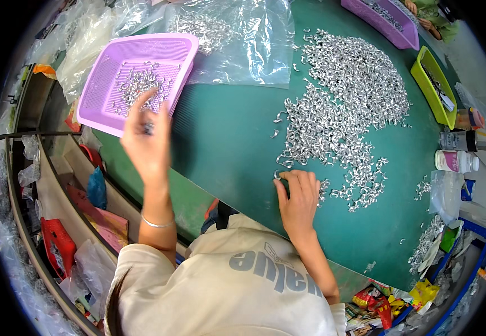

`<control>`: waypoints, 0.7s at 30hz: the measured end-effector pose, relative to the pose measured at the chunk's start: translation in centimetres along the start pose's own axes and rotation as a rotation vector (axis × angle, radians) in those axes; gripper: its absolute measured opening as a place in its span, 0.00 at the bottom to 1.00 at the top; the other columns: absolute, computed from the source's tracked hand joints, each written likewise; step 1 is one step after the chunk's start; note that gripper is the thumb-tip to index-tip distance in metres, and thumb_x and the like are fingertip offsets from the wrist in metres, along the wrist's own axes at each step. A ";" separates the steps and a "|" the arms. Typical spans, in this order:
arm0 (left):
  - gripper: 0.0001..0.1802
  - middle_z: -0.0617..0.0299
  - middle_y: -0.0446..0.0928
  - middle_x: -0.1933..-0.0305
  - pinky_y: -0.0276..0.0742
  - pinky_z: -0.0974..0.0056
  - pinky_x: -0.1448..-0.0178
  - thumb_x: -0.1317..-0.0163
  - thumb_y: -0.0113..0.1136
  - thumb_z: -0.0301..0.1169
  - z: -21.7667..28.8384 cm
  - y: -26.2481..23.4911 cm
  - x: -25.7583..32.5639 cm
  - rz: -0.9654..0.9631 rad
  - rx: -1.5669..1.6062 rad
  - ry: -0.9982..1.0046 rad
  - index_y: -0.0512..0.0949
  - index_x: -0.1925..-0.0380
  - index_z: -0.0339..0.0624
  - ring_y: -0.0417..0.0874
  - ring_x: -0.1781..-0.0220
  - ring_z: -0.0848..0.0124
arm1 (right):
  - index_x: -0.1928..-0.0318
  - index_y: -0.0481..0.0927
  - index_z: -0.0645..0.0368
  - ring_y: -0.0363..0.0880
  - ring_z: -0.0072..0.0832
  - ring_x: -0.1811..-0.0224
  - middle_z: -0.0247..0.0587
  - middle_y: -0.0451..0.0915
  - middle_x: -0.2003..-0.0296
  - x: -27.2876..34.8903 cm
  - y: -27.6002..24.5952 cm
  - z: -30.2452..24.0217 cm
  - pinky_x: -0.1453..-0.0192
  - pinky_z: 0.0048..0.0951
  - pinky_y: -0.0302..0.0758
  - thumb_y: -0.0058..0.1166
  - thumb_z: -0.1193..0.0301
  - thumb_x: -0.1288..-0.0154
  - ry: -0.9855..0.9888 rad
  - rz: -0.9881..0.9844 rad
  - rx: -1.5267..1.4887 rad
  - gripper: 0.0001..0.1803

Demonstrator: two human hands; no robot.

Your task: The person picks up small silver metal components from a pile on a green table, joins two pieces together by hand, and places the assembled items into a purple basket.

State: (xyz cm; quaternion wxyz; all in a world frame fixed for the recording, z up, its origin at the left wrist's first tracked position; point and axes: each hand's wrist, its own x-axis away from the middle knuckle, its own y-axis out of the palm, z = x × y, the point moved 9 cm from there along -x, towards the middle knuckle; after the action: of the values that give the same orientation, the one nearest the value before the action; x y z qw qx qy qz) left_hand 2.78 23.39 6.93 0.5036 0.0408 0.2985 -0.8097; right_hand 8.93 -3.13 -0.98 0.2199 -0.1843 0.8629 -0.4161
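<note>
My left hand (149, 134) is raised over the near rim of a purple mesh basket (100, 84), its thumb and fingers apart and smeared by motion. A few silver bits show in the gap between thumb and fingers; whether they touch the hand is unclear. Inside the basket lies a small heap of curved silver metal pieces (136, 83). My right hand (300, 196) rests on the green table at the near left edge of a large pile of the same pieces (332, 123). Its thumb and index fingertips close on one small curved metal piece (277, 175).
A clear plastic bag (248, 50) with more pieces lies at the back. At right stand another purple basket (386, 22), a yellow-green basket (433, 89) and a white bottle (456, 161). A co-worker's hands (422, 19) show at the far right. Shelves (86, 173) stand left.
</note>
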 end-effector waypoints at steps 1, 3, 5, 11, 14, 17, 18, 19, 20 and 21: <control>0.12 0.75 0.63 0.83 0.56 0.79 0.73 0.47 0.60 0.23 0.3 1.1 1.2 -0.048 0.016 0.020 0.78 0.60 0.36 0.61 0.80 0.86 | 0.66 0.76 0.61 0.69 0.35 0.64 0.38 0.73 0.67 0.0 0.3 -0.1 0.60 0.33 0.62 0.59 0.76 0.53 -0.011 -0.019 0.021 0.11; 0.11 0.75 0.65 0.83 0.57 0.78 0.74 0.48 0.60 0.23 0.3 4.7 4.3 -0.310 0.174 -0.034 0.79 0.63 0.38 0.61 0.79 0.86 | 0.67 0.76 0.61 0.69 0.34 0.64 0.38 0.73 0.68 0.2 -0.3 0.0 0.61 0.32 0.62 0.59 0.77 0.53 -0.003 0.028 -0.035 0.10; 0.09 0.77 0.64 0.83 0.56 0.78 0.75 0.49 0.61 0.23 0.2 8.2 8.1 -0.609 0.338 -0.187 0.80 0.66 0.38 0.61 0.79 0.86 | 0.68 0.76 0.61 0.70 0.34 0.65 0.38 0.74 0.69 0.4 -1.3 0.1 0.61 0.32 0.63 0.59 0.78 0.54 -0.014 0.083 -0.106 0.10; 0.08 0.77 0.58 0.86 0.47 0.76 0.79 0.48 0.62 0.25 1.5 12.3 16.0 -1.075 0.605 -0.554 0.80 0.67 0.36 0.54 0.82 0.87 | 0.71 0.77 0.65 0.72 0.36 0.69 0.41 0.76 0.71 1.1 -5.5 -1.1 0.64 0.32 0.66 0.60 0.82 0.58 -0.061 0.219 -0.255 0.10; 0.06 0.76 0.57 0.87 0.46 0.76 0.80 0.49 0.62 0.24 2.7 11.9 15.8 -1.042 0.617 -0.501 0.80 0.69 0.36 0.54 0.83 0.87 | 0.72 0.76 0.66 0.73 0.36 0.70 0.43 0.77 0.72 1.1 -6.4 -1.1 0.65 0.30 0.67 0.60 0.85 0.58 -0.040 0.242 -0.302 0.09; 0.06 0.76 0.58 0.87 0.46 0.76 0.81 0.50 0.62 0.23 4.0 11.2 15.2 -1.026 0.612 -0.410 0.80 0.70 0.36 0.54 0.83 0.87 | 0.72 0.76 0.67 0.73 0.35 0.70 0.44 0.77 0.72 1.4 -6.4 -0.1 0.65 0.28 0.68 0.58 0.87 0.58 0.083 0.264 -0.508 0.10; 0.06 0.76 0.58 0.87 0.46 0.75 0.81 0.50 0.63 0.23 4.4 11.0 15.0 -1.022 0.609 -0.376 0.80 0.70 0.36 0.54 0.83 0.87 | 0.72 0.76 0.68 0.73 0.33 0.70 0.43 0.77 0.72 1.4 -6.4 0.1 0.65 0.27 0.69 0.58 0.88 0.58 0.104 0.260 -0.559 0.10; 0.06 0.76 0.58 0.87 0.46 0.75 0.81 0.50 0.63 0.23 4.8 10.8 14.8 -1.017 0.605 -0.342 0.80 0.70 0.36 0.54 0.83 0.87 | 0.71 0.76 0.68 0.73 0.32 0.70 0.43 0.77 0.71 1.5 -6.3 0.3 0.65 0.26 0.69 0.58 0.88 0.57 0.125 0.256 -0.609 0.10; 0.06 0.76 0.58 0.87 0.46 0.75 0.81 0.50 0.63 0.23 5.1 10.7 14.7 -1.013 0.602 -0.309 0.80 0.70 0.36 0.54 0.83 0.87 | 0.71 0.76 0.68 0.73 0.30 0.70 0.42 0.77 0.71 1.6 -6.3 0.5 0.65 0.25 0.69 0.58 0.89 0.57 0.146 0.251 -0.659 0.10; 0.06 0.75 0.58 0.87 0.46 0.75 0.81 0.50 0.63 0.23 5.0 10.7 14.8 -1.025 0.599 -0.337 0.80 0.70 0.36 0.54 0.83 0.87 | 0.70 0.76 0.69 0.72 0.29 0.69 0.42 0.76 0.71 1.8 -6.1 0.8 0.65 0.24 0.68 0.57 0.89 0.56 0.202 0.244 -0.724 0.10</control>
State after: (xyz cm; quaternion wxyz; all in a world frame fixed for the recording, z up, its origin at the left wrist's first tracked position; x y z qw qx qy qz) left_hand 5.70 5.71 0.92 0.0571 -0.0965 -0.0440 -0.9927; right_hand 8.66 -8.12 3.00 0.1028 -0.1040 0.9866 -0.0718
